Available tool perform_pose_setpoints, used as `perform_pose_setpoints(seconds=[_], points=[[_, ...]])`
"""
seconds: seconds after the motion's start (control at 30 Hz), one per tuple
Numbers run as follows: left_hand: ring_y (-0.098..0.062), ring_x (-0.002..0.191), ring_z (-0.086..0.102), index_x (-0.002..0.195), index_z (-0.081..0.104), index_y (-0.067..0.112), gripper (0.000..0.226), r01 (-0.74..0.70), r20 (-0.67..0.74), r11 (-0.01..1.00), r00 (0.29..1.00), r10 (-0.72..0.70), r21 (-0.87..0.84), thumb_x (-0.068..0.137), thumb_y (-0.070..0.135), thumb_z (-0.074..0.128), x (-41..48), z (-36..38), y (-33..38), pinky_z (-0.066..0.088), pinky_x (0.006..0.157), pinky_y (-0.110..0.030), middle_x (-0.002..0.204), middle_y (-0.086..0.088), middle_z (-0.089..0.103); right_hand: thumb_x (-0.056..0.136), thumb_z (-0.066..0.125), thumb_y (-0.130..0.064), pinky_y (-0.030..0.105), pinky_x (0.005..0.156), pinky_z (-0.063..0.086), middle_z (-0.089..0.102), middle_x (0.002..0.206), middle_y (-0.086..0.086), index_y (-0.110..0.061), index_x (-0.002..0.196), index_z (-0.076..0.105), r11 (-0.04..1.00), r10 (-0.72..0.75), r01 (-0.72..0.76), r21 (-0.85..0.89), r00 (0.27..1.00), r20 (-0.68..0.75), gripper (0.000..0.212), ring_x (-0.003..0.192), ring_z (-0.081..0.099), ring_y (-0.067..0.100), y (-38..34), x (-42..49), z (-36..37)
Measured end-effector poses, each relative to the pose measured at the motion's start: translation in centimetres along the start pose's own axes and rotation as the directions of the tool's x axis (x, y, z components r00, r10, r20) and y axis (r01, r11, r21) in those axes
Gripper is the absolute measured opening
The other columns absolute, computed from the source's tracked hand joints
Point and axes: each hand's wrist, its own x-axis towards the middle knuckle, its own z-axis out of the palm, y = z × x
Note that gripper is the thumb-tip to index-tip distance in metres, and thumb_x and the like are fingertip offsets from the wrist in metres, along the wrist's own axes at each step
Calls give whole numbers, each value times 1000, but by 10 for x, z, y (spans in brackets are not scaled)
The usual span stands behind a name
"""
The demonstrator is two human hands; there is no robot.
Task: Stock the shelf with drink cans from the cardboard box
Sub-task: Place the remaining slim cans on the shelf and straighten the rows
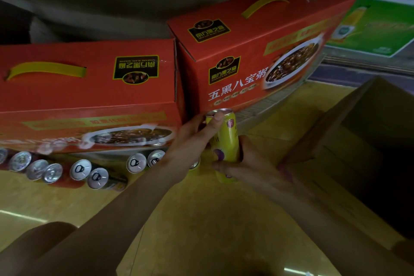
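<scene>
A tall yellow drink can [225, 139] with a purple fruit picture is held upright in the middle of the view. My left hand [192, 141] grips its upper part, thumb over the rim. My right hand [244, 161] grips its lower part from the right. A second yellow can [225, 178] shows just below my right hand; I cannot tell whether that hand holds it too. The open cardboard box [349, 132] stands at the right, its inside dark. A row of cans [78, 170] with silver tops stands at the left under the red cartons.
Two red gift cartons with yellow handles, one at the left [89, 96] and one behind the can [257, 51], stand above the row of cans. A green carton [376, 27] lies at the back right. Yellow floor [201, 219] stretches below my arms.
</scene>
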Motion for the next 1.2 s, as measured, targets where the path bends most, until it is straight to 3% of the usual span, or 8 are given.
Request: perform_pose_setpoints(seconds=[0.13, 0.27, 0.4, 0.5, 0.63, 0.8, 0.93, 1.2], points=[[-14, 125, 62, 140, 55, 33, 43, -1, 135, 1000, 991, 3, -15, 99, 41, 59, -8, -3, 6, 47, 109, -47, 133, 9, 66, 78, 83, -34, 32, 83, 61, 71, 107, -10, -30, 123, 54, 995, -37, 38, 87, 999, -11, 53, 92, 70, 3, -2, -4, -7], [-15, 124, 63, 146, 47, 32, 54, 8, 208, 1000, 978, -4, -17, 97, 17, 64, -12, -1, 5, 48, 109, -46, 132, 3, 67, 85, 77, -33, 30, 83, 57, 73, 99, -16, -31, 134, 55, 982, -88, 77, 174, 994, 60, 54, 93, 70, 1, -6, -6, -16], [-17, 118, 67, 139, 55, 21, 49, 12, 198, 999, 980, -3, -43, 91, 18, 69, -16, 3, 9, 54, 103, -43, 125, -2, 71, 83, 73, -41, 44, 95, 55, 72, 116, -6, -37, 134, 55, 982, -107, 84, 167, 984, 139, 54, 110, 68, 16, -10, -8, -23], [-16, 109, 71, 130, 58, 19, 56, -31, 61, 1000, 998, 31, 4, 81, 20, 84, -11, 10, 8, 59, 95, -44, 117, -2, 74, 91, 71, -18, 30, 87, 58, 74, 110, -8, -34, 122, 61, 980, -172, 153, 129, 973, 152, 37, 104, 70, 8, -10, -7, -22], [-5, 99, 70, 120, 55, 26, 63, -66, -140, 994, 987, 78, 83, 69, 25, 92, -7, 21, 8, 61, 76, -23, 109, 6, 71, 84, 73, 3, 25, 79, 59, 77, 98, -8, -32, 106, 62, 979, -198, 193, 67, 977, 80, 43, 91, 72, 6, -6, -5, -12], [-5, 108, 66, 126, 52, 28, 75, -83, -144, 990, 985, 99, 111, 65, 38, 94, -6, 23, 4, 60, 88, -32, 114, 10, 69, 74, 83, -43, 50, 80, 61, 74, 108, 1, -19, 130, 51, 990, -136, 136, 30, 991, 8, 70, 93, 74, 16, -2, -4, -1], [-11, 113, 67, 128, 57, 32, 78, -40, -40, 994, 998, 44, 101, 60, 57, 86, -2, 13, 0, 58, 95, -45, 117, 10, 72, 77, 82, -38, 34, 76, 60, 72, 102, -8, -27, 125, 52, 995, -103, 103, 2, 994, -23, 58, 87, 72, 5, 4, -3, -6], [-13, 109, 70, 136, 53, 29, 72, 51, 25, 995, 998, -54, 90, 71, 35, 84, -17, 11, 11, 59, 94, -42, 119, 5, 72, 77, 77, -49, 23, 76, 52, 68, 103, -20, -41, 121, 51, 996, -38, 34, -86, 999, -38, 52, 90, 64, -10, -10, -21, -13]])
